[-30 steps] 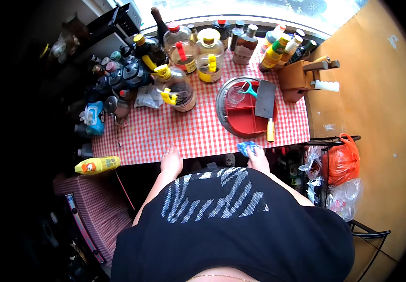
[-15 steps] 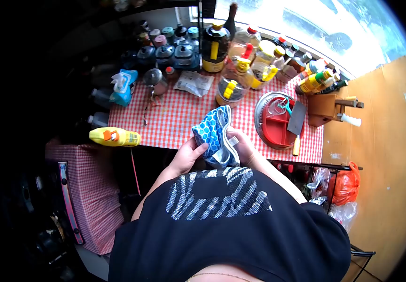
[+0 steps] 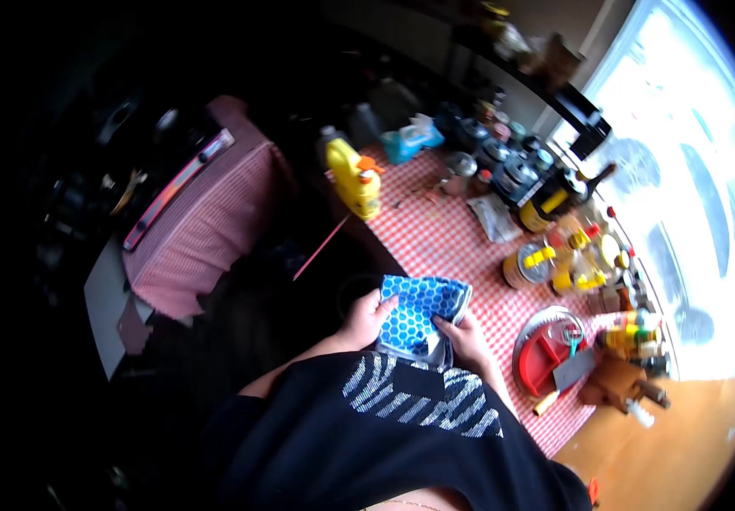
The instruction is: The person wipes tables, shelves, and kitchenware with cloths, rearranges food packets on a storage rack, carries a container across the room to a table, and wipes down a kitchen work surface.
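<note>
A folded cloth [image 3: 425, 308] with a blue and white honeycomb pattern is held up in front of my chest, by the near edge of the table. My left hand [image 3: 366, 322] grips its left side, thumb lying over the front. On the lower right, my right hand [image 3: 468, 339] pinches it, also with the thumb on top. A small pale tag shows near the cloth's lower edge. The fingers behind the cloth are hidden.
A red-checked table [image 3: 435, 223] carries a yellow bottle [image 3: 355, 183], blue wipes pack [image 3: 410, 140], several oil bottles and a red divided tray [image 3: 542, 362]. A cleaver [image 3: 573, 368] lies over the tray, beside a knife block [image 3: 614, 381]. A pink-covered piece [image 3: 205, 230] stands left.
The view has swung to the left and tilted. The cloth, bunched and gaping before, now lies flatter and folded between my hands, its patterned face toward me.
</note>
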Available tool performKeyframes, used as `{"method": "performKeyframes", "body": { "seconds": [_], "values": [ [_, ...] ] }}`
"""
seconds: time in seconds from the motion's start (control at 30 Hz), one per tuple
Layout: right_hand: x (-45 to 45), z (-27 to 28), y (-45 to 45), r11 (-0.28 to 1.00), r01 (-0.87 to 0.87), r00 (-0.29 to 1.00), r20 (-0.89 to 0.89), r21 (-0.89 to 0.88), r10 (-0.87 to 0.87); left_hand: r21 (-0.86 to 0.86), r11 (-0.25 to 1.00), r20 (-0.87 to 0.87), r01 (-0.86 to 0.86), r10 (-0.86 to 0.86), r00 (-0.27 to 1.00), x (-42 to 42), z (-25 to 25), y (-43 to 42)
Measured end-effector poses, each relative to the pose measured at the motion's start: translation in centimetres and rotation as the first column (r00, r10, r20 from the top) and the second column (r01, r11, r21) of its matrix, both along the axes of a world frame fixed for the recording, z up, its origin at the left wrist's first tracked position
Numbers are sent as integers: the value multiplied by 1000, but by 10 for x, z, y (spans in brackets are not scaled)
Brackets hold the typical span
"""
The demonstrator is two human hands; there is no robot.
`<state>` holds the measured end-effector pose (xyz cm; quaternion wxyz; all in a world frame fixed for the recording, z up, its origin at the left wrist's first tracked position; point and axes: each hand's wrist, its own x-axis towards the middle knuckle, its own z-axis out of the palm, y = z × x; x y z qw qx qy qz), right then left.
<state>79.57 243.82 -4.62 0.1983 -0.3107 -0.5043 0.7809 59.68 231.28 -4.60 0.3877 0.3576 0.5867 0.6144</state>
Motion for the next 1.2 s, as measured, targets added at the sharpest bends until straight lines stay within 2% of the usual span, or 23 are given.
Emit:
{"method": "performKeyframes", "body": {
  "seconds": [0.07,0.1,0.2,0.27,0.3,0.33,0.37,0.4,0.47,0.5,0.53,0.57,0.6,0.67,0.73,0.77,0.87,0.9,0.93,1.03,1.1,1.17,1.2],
  "values": [
    [0,-15,-13,992,-114,991,66,-53,117,-109,993,58,-34,41,998,4,18,-31],
    [-1,-18,-15,977,-208,965,155,-38,211,-188,980,200,59,-21,980,-4,-10,-45],
    [-16,2,-29,928,-373,922,121,13,369,-160,985,244,68,-27,969,-11,41,-96],
    [-30,10,-39,884,-459,888,-65,-91,455,-8,1000,108,23,-22,994,-23,45,-134],
    [-38,13,-43,867,-495,864,-134,-52,486,55,998,36,-6,4,999,-28,48,-153],
    [-55,35,-57,848,-530,832,-201,-11,517,152,988,-117,-31,49,992,-37,57,-171],
    [-74,57,-64,753,-658,729,-242,12,640,125,985,-84,-118,129,988,-41,62,-192],
    [-93,67,-78,694,-669,650,-244,265,719,194,957,29,-215,214,977,-47,51,-209],
    [-127,78,-114,621,-666,624,-146,414,767,7,929,302,-371,352,886,-57,59,-253],
    [-143,80,-131,588,-661,618,-107,466,779,96,896,307,-435,389,869,-61,60,-271],
    [-161,84,-152,563,-647,604,-104,514,790,218,868,398,-447,339,852,-67,64,-291],
    [-177,87,-175,519,-644,578,-88,562,811,193,842,492,-504,361,792,-70,64,-315],
    [-195,88,-201,480,-637,556,-72,603,828,174,842,385,-510,419,822,-73,63,-341],
    [-235,109,-256,316,-617,448,-8,721,894,126,833,155,-538,519,840,-81,61,-392],
    [-274,109,-322,368,-691,444,-37,623,895,-11,745,358,-667,625,693,-92,50,-451],
    [-298,112,-353,365,-671,453,-32,646,891,-24,659,416,-752,691,592,-102,49,-481],
    [-358,93,-444,415,-819,425,-67,395,903,-18,502,346,-865,814,466,-123,58,-586],
    [-373,85,-475,398,-774,437,-40,492,899,-18,461,355,-887,832,425,-129,56,-620],
    [-385,81,-503,386,-771,406,-75,507,911,-17,418,361,-908,850,384,-133,55,-647],
    [-410,86,-577,293,-864,295,-61,410,954,-30,333,213,-942,923,320,-146,45,-718],
    [-427,92,-613,239,-849,258,-25,472,966,-41,282,133,-959,952,274,-153,43,-752],
    [-444,83,-639,240,-783,268,-37,574,963,-72,196,164,-978,969,183,-161,46,-773],
    [-452,87,-652,185,-722,296,56,667,953,-84,156,181,-984,974,139,-168,45,-785]
  ]
}}
